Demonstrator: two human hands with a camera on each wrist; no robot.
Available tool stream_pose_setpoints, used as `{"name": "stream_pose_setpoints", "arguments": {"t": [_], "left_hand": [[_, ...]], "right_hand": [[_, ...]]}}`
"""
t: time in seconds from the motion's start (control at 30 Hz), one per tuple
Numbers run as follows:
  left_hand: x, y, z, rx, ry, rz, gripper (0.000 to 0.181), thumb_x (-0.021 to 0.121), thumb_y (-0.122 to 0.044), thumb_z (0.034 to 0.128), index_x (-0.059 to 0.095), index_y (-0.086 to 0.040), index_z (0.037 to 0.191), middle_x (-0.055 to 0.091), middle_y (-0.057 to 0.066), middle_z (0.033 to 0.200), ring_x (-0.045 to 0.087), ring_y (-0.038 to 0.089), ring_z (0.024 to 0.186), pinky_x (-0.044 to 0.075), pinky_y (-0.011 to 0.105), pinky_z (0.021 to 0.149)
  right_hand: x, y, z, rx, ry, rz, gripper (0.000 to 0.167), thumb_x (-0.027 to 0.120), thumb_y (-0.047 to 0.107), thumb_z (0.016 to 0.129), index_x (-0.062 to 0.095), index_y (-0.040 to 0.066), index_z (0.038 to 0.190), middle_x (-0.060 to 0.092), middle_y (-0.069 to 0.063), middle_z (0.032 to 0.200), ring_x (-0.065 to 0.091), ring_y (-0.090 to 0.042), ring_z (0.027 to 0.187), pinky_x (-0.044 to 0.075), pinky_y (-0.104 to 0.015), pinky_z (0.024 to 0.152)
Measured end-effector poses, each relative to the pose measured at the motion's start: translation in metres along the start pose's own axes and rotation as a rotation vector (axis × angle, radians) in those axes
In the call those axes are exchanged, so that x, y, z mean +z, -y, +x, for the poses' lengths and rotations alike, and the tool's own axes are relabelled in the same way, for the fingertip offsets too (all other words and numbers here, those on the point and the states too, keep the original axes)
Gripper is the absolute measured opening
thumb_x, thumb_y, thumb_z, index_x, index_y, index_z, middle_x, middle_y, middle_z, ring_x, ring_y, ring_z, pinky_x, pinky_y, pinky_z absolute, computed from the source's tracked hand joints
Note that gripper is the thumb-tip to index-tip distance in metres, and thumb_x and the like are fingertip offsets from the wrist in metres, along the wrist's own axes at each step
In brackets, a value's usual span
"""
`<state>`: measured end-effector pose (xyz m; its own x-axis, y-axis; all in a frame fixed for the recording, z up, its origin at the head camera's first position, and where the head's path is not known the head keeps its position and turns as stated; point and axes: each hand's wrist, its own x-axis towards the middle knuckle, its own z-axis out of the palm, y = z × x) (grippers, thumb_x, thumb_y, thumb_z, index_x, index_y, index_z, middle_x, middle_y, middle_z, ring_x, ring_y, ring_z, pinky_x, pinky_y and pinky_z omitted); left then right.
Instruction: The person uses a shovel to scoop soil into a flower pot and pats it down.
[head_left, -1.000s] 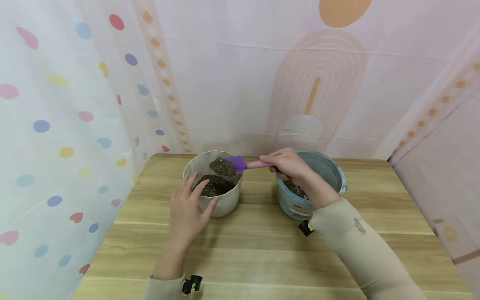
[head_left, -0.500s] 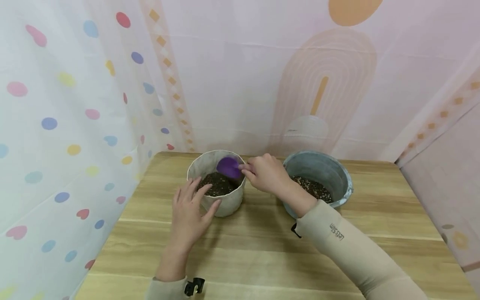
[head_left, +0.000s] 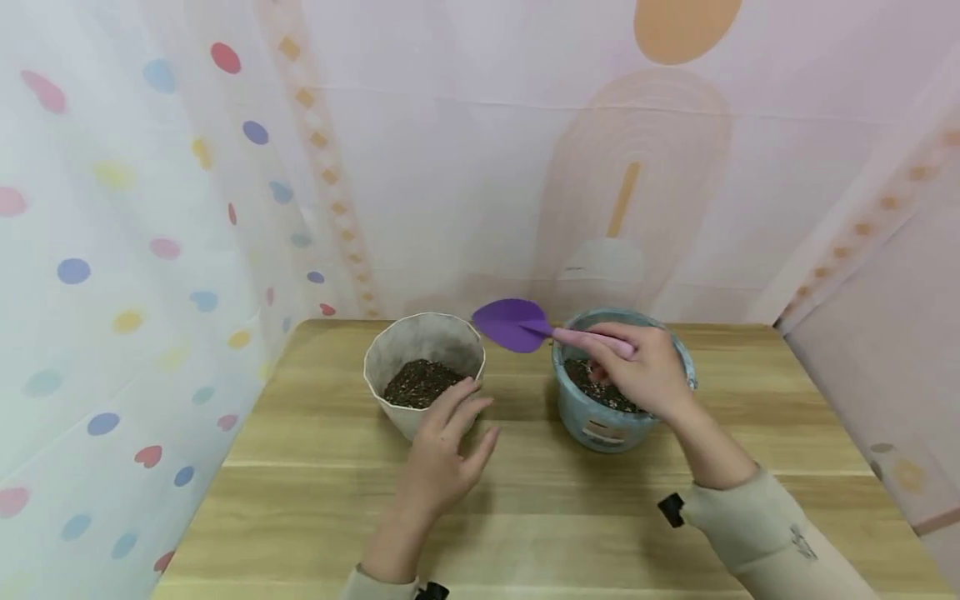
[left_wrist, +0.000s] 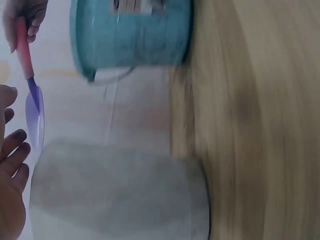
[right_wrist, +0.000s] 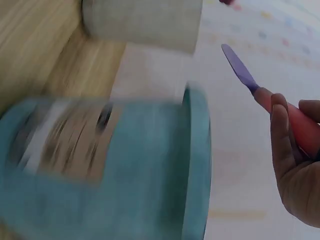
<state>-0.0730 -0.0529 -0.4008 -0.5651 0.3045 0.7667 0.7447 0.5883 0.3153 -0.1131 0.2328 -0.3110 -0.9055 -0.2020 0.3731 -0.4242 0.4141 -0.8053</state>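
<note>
In the head view my right hand [head_left: 637, 367] grips the pink handle of a garden trowel [head_left: 513, 324] above the blue bucket. Its purple blade points left and carries no visible soil. Dark soil with pale grains lies inside the blue bucket [head_left: 600, 429]. A greyish-white pot [head_left: 427, 333] stands to the left, holding dark soil [head_left: 420, 383]. My left hand [head_left: 442, 454] is at the pot's near right side with fingers extended; whether it touches the rim I cannot tell. The right wrist view shows my fingers wrapped round the trowel's handle [right_wrist: 305, 132].
Both containers stand toward the back of the wooden table [head_left: 525, 533]. Behind them hangs a pale patterned curtain [head_left: 465, 183], and a dotted curtain [head_left: 150, 333] hangs along the left side.
The trowel was loaded with soil over the white pot, then tipped there; now my right hand has carried it back right over the bucket. My left hand has shifted right along the pot.
</note>
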Motion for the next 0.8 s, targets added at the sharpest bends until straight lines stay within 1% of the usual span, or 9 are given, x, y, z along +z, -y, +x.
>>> {"name": "stream_pose_setpoints", "arguments": {"t": [0.13, 0.23, 0.33, 0.4, 0.47, 0.53, 0.63, 0.73, 0.8], "left_hand": [[0.019, -0.007, 0.006, -0.002, 0.106, -0.001, 0.036, 0.078, -0.021, 0.0874, 0.067, -0.007, 0.119, 0.06, 0.014, 0.135, 0.058, 0.033, 0.125, 0.046, 0.045, 0.107], [0.033, -0.01, 0.012, -0.02, 0.22, 0.022, 0.041, 0.079, -0.023, 0.087, 0.066, -0.009, 0.124, 0.057, 0.013, 0.139, 0.058, 0.031, 0.126, 0.048, 0.046, 0.106], [0.048, -0.015, 0.018, -0.03, 0.361, 0.057, 0.053, 0.077, -0.029, 0.0899, 0.06, -0.01, 0.136, 0.047, 0.013, 0.152, 0.051, 0.032, 0.134, 0.043, 0.047, 0.111], [0.056, -0.021, 0.021, -0.021, 0.45, 0.08, 0.062, 0.073, -0.033, 0.0929, 0.052, -0.01, 0.146, 0.036, 0.014, 0.16, 0.042, 0.033, 0.142, 0.039, 0.048, 0.114], [0.064, -0.026, 0.024, -0.004, 0.514, 0.086, 0.07, 0.07, -0.036, 0.0954, 0.042, -0.011, 0.154, 0.024, 0.014, 0.166, 0.031, 0.032, 0.149, 0.036, 0.049, 0.116], [0.069, -0.031, 0.028, 0.006, 0.54, 0.074, 0.074, 0.068, -0.037, 0.0969, 0.035, -0.012, 0.158, 0.018, 0.014, 0.168, 0.023, 0.031, 0.152, 0.036, 0.049, 0.116], [0.074, -0.034, 0.032, -0.001, 0.529, 0.065, 0.072, 0.068, -0.035, 0.0976, 0.036, -0.012, 0.158, 0.02, 0.012, 0.168, 0.019, 0.028, 0.154, 0.038, 0.048, 0.115], [0.074, -0.035, 0.035, -0.002, 0.505, 0.081, 0.068, 0.068, -0.035, 0.0977, 0.041, -0.01, 0.155, 0.026, 0.012, 0.166, 0.022, 0.027, 0.153, 0.039, 0.046, 0.114], [0.072, -0.035, 0.036, -0.001, 0.497, 0.097, 0.066, 0.068, -0.036, 0.0974, 0.044, -0.011, 0.154, 0.029, 0.011, 0.165, 0.024, 0.027, 0.152, 0.041, 0.047, 0.113]], "right_hand": [[-0.039, -0.019, -0.014, 0.074, -0.025, 0.014, 0.026, 0.065, 0.02, 0.101, 0.075, -0.002, 0.11, 0.073, -0.011, 0.075, 0.07, -0.023, 0.06, 0.06, -0.033, 0.056], [-0.067, -0.029, -0.021, 0.098, -0.012, -0.017, 0.029, 0.063, 0.018, 0.102, 0.073, -0.007, 0.114, 0.074, -0.011, 0.079, 0.07, -0.021, 0.061, 0.061, -0.035, 0.057], [-0.089, -0.034, -0.027, 0.092, 0.014, -0.133, 0.027, 0.064, 0.019, 0.102, 0.074, 0.0, 0.118, 0.078, -0.009, 0.088, 0.071, -0.017, 0.064, 0.059, -0.03, 0.055], [-0.097, -0.036, -0.029, 0.032, 0.031, -0.269, 0.022, 0.068, 0.017, 0.099, 0.077, 0.008, 0.117, 0.078, -0.007, 0.095, 0.073, -0.012, 0.072, 0.057, -0.023, 0.059], [-0.098, -0.037, -0.027, -0.064, 0.041, -0.419, 0.021, 0.073, 0.013, 0.094, 0.079, 0.013, 0.114, 0.078, -0.007, 0.099, 0.071, -0.009, 0.071, 0.053, -0.021, 0.058], [-0.093, -0.038, -0.021, -0.193, 0.052, -0.501, 0.025, 0.077, 0.004, 0.088, 0.079, 0.01, 0.112, 0.077, -0.011, 0.102, 0.07, -0.013, 0.073, 0.053, -0.024, 0.06], [-0.076, -0.037, -0.008, -0.359, 0.084, -0.523, 0.034, 0.079, -0.009, 0.08, 0.079, 0.006, 0.11, 0.076, -0.014, 0.103, 0.071, -0.025, 0.076, 0.058, -0.038, 0.063], [-0.056, -0.04, 0.006, -0.445, 0.15, -0.541, 0.037, 0.078, -0.014, 0.077, 0.079, 0.005, 0.108, 0.075, -0.013, 0.098, 0.071, -0.029, 0.082, 0.059, -0.042, 0.066], [-0.044, -0.044, 0.012, -0.451, 0.209, -0.577, 0.036, 0.077, -0.013, 0.08, 0.079, 0.005, 0.11, 0.073, -0.011, 0.095, 0.068, -0.023, 0.075, 0.057, -0.035, 0.061]]}}
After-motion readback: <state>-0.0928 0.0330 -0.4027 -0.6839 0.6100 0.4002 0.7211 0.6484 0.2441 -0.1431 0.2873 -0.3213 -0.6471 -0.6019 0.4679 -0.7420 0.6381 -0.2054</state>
